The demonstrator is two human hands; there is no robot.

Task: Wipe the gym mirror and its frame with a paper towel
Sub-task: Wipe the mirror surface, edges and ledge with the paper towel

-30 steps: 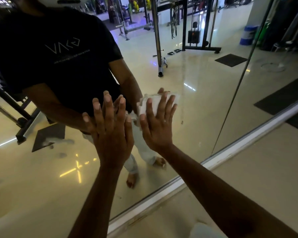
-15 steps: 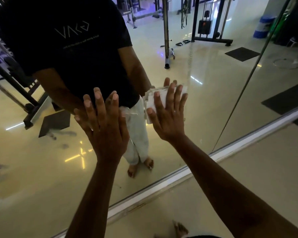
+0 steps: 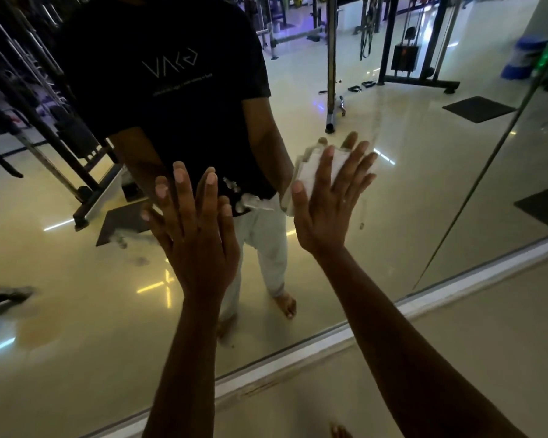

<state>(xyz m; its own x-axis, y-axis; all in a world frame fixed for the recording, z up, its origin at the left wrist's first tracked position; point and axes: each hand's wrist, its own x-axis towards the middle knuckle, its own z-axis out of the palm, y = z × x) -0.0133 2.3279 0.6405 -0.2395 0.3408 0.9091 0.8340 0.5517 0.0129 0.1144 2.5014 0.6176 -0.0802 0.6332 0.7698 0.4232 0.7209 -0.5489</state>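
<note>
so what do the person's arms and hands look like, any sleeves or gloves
Both forearms are bare: no sleeves, no gloves, and no watch or rings that I can make out on the left hand or the right hand. Fingers are long with short, pale nails.

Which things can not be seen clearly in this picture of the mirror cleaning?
- Paper towel: head view, mostly covered by the right hand.
- Mirror: top and sides cut off by the picture edges.
- Frame: only the bottom strip shows.
- Left hand: contact with the glass is unclear.

Paper towel (image 3: 310,175) on mirror (image 3: 424,191)
</note>
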